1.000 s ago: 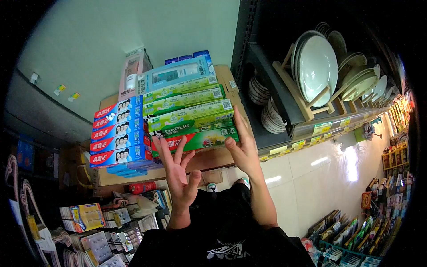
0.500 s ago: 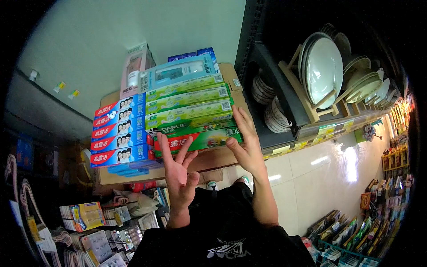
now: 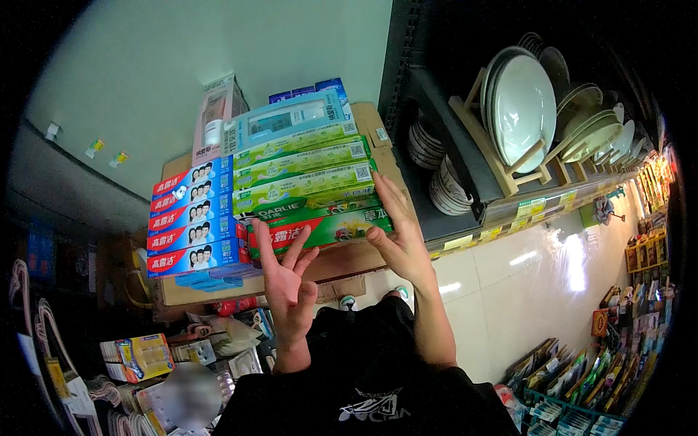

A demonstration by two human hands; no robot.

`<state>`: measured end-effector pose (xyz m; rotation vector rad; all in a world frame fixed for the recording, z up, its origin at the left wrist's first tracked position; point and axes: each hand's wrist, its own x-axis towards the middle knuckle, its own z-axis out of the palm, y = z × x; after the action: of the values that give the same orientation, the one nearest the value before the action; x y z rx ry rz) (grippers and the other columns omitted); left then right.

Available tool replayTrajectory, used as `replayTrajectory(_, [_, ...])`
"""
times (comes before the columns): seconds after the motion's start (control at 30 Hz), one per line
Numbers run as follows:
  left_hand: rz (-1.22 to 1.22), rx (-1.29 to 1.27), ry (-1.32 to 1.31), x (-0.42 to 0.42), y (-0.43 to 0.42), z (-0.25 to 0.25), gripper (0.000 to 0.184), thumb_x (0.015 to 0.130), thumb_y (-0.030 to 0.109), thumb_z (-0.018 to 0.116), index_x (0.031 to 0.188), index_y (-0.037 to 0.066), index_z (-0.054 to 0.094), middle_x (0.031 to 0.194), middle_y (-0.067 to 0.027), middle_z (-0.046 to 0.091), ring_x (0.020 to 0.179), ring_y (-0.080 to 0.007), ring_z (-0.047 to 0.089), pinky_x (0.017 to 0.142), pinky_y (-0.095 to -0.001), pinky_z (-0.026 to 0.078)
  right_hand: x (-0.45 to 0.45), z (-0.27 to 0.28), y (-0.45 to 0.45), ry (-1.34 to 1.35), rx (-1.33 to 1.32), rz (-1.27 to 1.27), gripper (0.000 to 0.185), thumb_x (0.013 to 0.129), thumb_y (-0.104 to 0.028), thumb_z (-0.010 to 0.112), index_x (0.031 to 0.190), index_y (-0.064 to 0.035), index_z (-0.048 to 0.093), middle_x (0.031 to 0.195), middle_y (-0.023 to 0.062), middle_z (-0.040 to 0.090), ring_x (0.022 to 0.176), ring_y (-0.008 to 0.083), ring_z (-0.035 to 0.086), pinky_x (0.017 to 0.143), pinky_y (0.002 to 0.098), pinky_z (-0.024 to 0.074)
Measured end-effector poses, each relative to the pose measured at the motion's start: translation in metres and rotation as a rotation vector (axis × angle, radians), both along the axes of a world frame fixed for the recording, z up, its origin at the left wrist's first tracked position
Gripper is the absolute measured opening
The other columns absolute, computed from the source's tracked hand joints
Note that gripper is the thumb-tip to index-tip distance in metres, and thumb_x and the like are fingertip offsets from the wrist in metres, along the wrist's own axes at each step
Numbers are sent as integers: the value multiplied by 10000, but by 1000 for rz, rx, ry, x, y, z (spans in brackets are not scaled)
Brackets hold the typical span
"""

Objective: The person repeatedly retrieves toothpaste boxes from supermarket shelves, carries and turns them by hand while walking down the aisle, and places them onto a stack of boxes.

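Observation:
My left hand [image 3: 287,280] has its fingers spread, with the fingertips at the left end of a red and green toothpaste box [image 3: 320,229]. At that box's right end is my right hand [image 3: 398,236], fingers stretched out along the ends of the stack. Behind the box lie several green Darlie boxes [image 3: 302,176] in rows. To their left are several red and blue toothpaste boxes [image 3: 193,227] with faces printed on them. A light blue box [image 3: 287,122] rests at the back, beside an upright pink box [image 3: 217,116]. Everything stands on a cardboard carton [image 3: 305,269].
At the right, a dark shelf [image 3: 436,227] holds white plates [image 3: 522,109] in a wooden rack and stacked bowls [image 3: 449,190]. Hanging packets [image 3: 149,356] are at lower left, a red cylinder [image 3: 236,305] below the carton. A teal basket [image 3: 567,410] stands lower right.
The view has shifted slightly. The red and green box's front shows more fully between my hands, and its right end is nearer my right palm. A blurred round patch now shows at lower left.

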<state>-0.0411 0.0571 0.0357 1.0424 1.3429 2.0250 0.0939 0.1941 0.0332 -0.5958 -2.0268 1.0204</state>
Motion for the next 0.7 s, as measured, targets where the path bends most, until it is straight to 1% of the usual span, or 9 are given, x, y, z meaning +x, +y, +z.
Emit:
replayTrajectory(0.13, [5,15,-56,-1,-1,0,1072,766,532,676,1462,0,59,1529,-152,77,1269,-350,410,945,-408,443,3,-2,-1,56,7,-18,772,817,-335,652,1420,-13,293,1465,214,286,1371,363,239,1103,402,214])
replayTrajectory(0.23, [9,37,-75,0,-1,-2,1070,756,520,690,1463,6,74,1528,-148,90,1273,-355,406,946,-410,443,6,-12,-2,149,-87,-10,786,812,-338,657,1423,-13,284,1476,221,254,1372,358,241,1103,399,216])
replayTrajectory(0.33, [13,45,-80,1,-1,-2,1061,750,514,697,1463,11,93,1525,-150,103,1278,-359,399,944,-413,446,13,-11,-4,135,-93,-20,774,815,-330,655,1421,-15,291,1476,213,258,1370,350,251,1101,397,222])
replayTrajectory(0.43, [19,46,-77,4,0,-1,1045,749,517,696,1459,13,119,1520,-155,124,1285,-359,389,941,-414,450,22,-13,-8,108,-70,-48,738,822,-315,650,1408,-14,317,1469,212,272,1366,349,260,1099,399,227])
replayTrajectory(0.53, [18,47,-77,7,0,1,1020,751,518,698,1447,8,155,1512,-163,147,1281,-348,386,947,-415,446,30,-20,-13,81,-52,-102,666,830,-271,641,1378,-10,365,1443,203,319,1343,329,305,1085,386,258])
replayTrajectory(0.6, [2,53,-83,8,-1,1,1004,753,509,709,1433,1,173,1501,-173,161,1279,-326,381,966,-416,431,31,-30,-19,193,-165,-102,614,834,-230,630,1354,-6,392,1415,191,355,1320,307,337,1073,374,276])
replayTrajectory(0.7, [-7,91,-60,6,-5,-13,940,746,547,697,1400,24,270,1456,-198,256,1241,-327,426,946,-437,450,33,-42,-25,285,-306,-89,558,833,-163,615,1327,4,417,1379,177,395,1287,276,374,1048,360,311])
